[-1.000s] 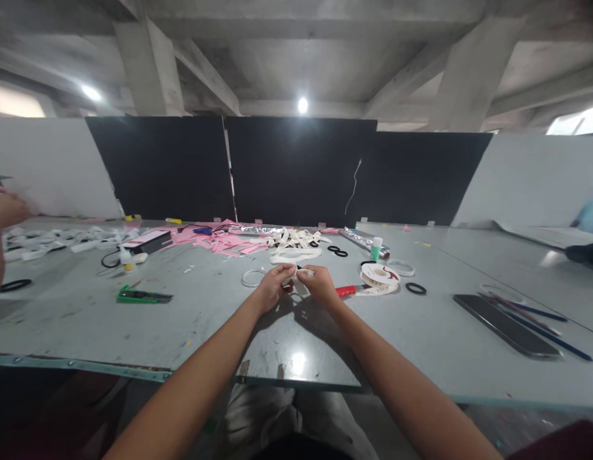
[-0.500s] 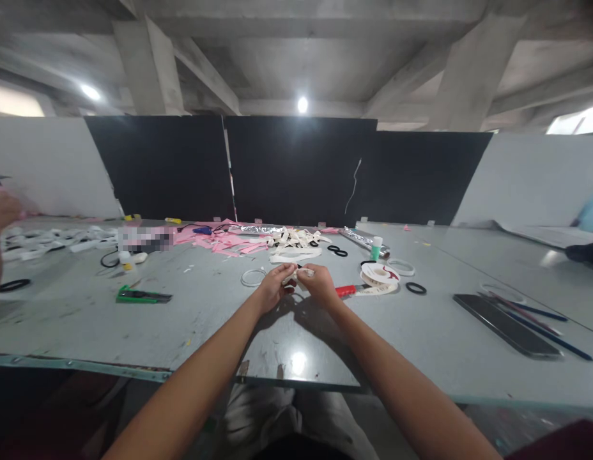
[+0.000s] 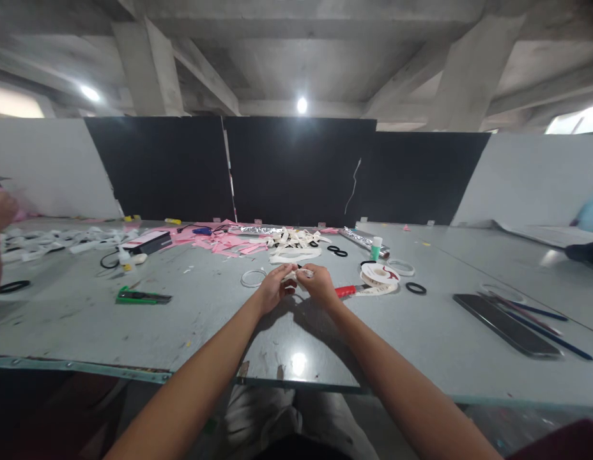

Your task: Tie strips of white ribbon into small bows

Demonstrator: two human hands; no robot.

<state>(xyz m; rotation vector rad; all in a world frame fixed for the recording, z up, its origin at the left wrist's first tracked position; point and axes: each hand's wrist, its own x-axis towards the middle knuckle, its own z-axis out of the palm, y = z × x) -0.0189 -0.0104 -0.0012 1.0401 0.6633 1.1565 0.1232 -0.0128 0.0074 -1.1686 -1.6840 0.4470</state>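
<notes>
My left hand (image 3: 272, 289) and my right hand (image 3: 319, 282) meet over the middle of the table. Both are closed, pinching a small piece of cream ribbon (image 3: 305, 273) between the fingertips. A dark bit shows above the fingers; I cannot tell what it is. Just left of my left hand lies a thin whitish ring (image 3: 252, 278). Beside my right hand is a red-handled cutter knife (image 3: 345, 291), its end by a spool of printed cream ribbon (image 3: 380, 275). Behind the hands lie a strip of cream ribbon (image 3: 296, 257) and a heap of cream ribbon pieces (image 3: 296, 239).
A green cutter (image 3: 142, 296), a glue bottle (image 3: 125, 260) and pink strips (image 3: 220, 241) lie left. A green-and-white glue stick (image 3: 376, 248), black rings (image 3: 416, 289), a phone (image 3: 507, 326) and pens (image 3: 550, 333) are right. Another person's hand (image 3: 0, 211) shows far left.
My hands stay nearly in place, with only slight finger movement on the ribbon. The other person's hand at the far left has shifted a little to the left.
</notes>
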